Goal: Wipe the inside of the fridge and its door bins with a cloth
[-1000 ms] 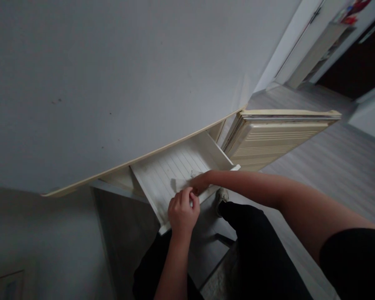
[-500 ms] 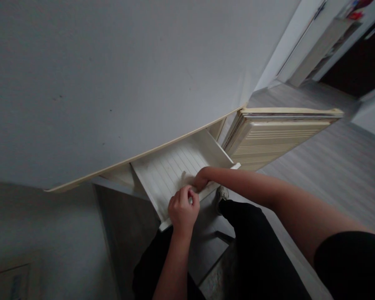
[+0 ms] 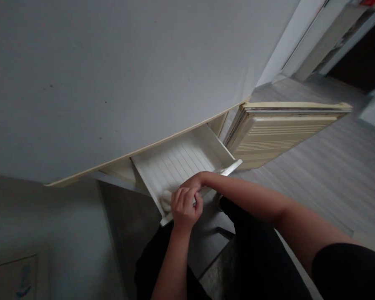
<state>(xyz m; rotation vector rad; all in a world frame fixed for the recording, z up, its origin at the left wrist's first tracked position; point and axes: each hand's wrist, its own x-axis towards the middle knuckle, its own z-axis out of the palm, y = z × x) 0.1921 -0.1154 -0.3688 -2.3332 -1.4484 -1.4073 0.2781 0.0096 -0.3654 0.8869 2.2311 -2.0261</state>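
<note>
Far left, a pale framed panel [image 3: 12,277] leans low against the wall, unchanged. The white cloth [image 3: 166,199] has shifted: a second ago it lay mid-tray near the front lip, half a second ago it was bunched further in under the right hand, and now it sits wadded at the tray's near left corner. The drawer tray [image 3: 175,164], ribbed and white, stays pulled out from under the appliance's broad grey top [image 3: 112,83]. Left hand [image 3: 185,207] curled shut on the tray's front rim, steadying it, about where it was. Right hand [image 3: 192,182] has swept leftward across the ribs, fingers bent down just right of the cloth; the left hand hides whether they pinch it, cannot tell. Judged: one wiping pass has reached the left corner. Right of that, the cream ribbed door [image 3: 284,129] hangs open over the grey plank floor [image 3: 331,175].
</note>
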